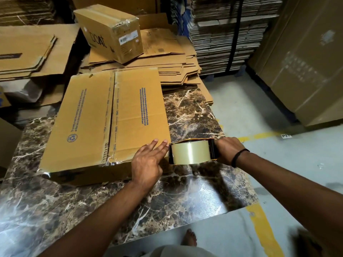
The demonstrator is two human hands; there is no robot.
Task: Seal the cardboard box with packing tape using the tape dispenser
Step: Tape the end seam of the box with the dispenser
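A flat brown cardboard box (92,119) with blue print lies on the marble table (194,115), its two top flaps meeting along a centre seam. My left hand (148,162) rests on the box's near right corner with fingers straight. My right hand (227,152) grips the handle of a black tape dispenser (192,153) loaded with a roll of clear tape. The dispenser sits right against the box's right near corner, beside my left fingertips. Some clear tape shows at the near end of the seam.
A sealed box (111,32) stands on flattened cartons (167,52) behind the table. Tall stacks of flat cardboard (228,34) rise at the back right, large cartons (306,62) at far right. Grey floor with a yellow line (263,229) lies to the right. A bare foot (189,238) is below.
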